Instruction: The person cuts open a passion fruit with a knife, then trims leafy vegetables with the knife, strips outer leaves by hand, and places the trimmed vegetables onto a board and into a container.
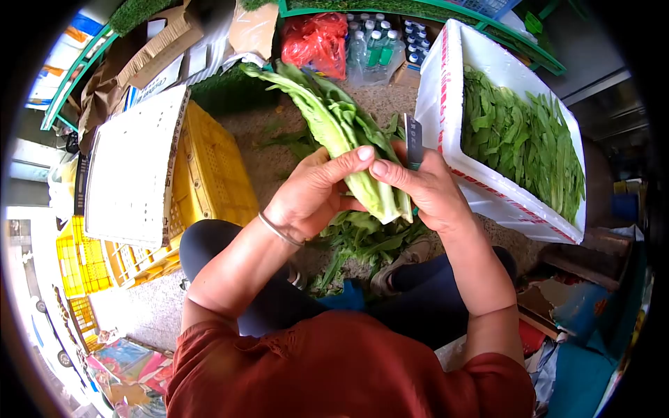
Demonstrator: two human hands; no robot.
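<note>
While left hand (310, 188), partly closed, grips leafy bunch (338, 132) above loose leaves (366, 240) on floor (265, 164), right hand (437, 191), half-curled, holds apparent knife (413, 139), thumb near bunch's base. Step seems hand-trimming; next move calls for steady left grip, edge clear of thumbs.
</note>
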